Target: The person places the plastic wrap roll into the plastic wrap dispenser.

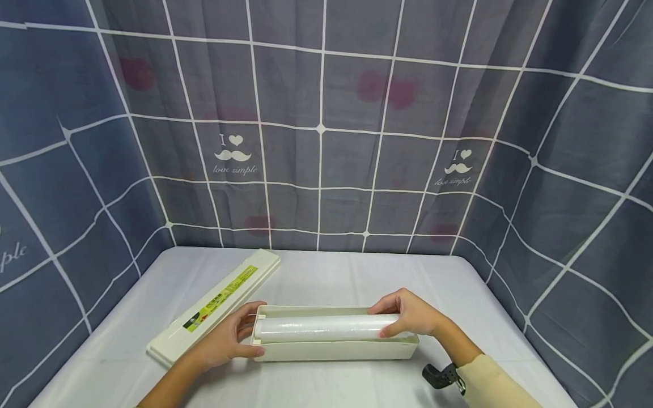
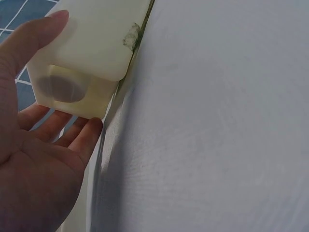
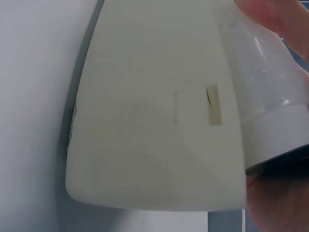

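Note:
A cream cling film dispenser box [image 1: 331, 351] lies lengthwise on the white table, its top uncovered. My left hand [image 1: 224, 340] grips the box's left end, thumb on the front wall and fingers round the far side; the left wrist view shows the fingertips along its edge. A clear-white roll of cling film [image 1: 321, 327] lies along the box. With thumb and fingers, my right hand [image 1: 415, 314] holds the roll's right end. In the right wrist view that end of the roll [image 3: 275, 87] sticks out above the box's rim.
The long cream lid [image 1: 219, 303], with a green-yellow label, lies slantwise on the table [image 1: 347, 277] behind my left hand. A black strap [image 1: 441, 375] hangs at the right wrist. Grey-blue checked curtains [image 1: 291, 153] enclose the table at the back and both sides.

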A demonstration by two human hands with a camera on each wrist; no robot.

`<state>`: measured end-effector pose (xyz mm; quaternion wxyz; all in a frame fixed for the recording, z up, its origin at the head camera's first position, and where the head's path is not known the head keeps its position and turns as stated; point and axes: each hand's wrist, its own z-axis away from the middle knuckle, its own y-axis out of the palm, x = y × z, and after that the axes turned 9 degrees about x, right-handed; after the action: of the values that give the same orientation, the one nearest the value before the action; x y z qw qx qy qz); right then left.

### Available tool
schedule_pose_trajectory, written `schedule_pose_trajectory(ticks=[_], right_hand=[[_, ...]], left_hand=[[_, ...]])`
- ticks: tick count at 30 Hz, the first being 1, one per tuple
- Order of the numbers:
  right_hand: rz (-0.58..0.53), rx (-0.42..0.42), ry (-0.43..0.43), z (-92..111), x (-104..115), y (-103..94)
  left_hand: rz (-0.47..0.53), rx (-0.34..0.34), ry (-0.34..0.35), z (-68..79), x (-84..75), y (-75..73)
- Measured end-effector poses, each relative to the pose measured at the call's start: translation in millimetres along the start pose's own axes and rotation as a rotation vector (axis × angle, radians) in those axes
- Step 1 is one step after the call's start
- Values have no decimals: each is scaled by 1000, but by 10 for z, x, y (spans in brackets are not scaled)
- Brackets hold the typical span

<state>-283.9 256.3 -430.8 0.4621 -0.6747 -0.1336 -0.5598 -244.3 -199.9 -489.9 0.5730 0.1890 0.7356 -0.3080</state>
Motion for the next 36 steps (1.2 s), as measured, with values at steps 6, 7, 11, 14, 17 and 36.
schedule_pose_trajectory(ticks=[6, 7, 11, 14, 17, 36], right_hand=[[82, -20, -47, 8, 2, -2], [96, -23, -56, 11, 5, -2], [147, -44, -68, 26, 15, 7], [175, -65, -59, 34, 11, 23], [195, -89, -37, 46, 5, 38], [267, -129, -53, 56, -33, 71]], left_hand=[[10, 3, 6, 5, -3, 3], [9, 3, 7, 5, -3, 3], [7, 1, 4, 2, -4, 4], [8, -1, 3, 4, 2, 1], [9, 4, 13, 6, 12, -4], [-3, 12, 37, 1, 17, -7]])
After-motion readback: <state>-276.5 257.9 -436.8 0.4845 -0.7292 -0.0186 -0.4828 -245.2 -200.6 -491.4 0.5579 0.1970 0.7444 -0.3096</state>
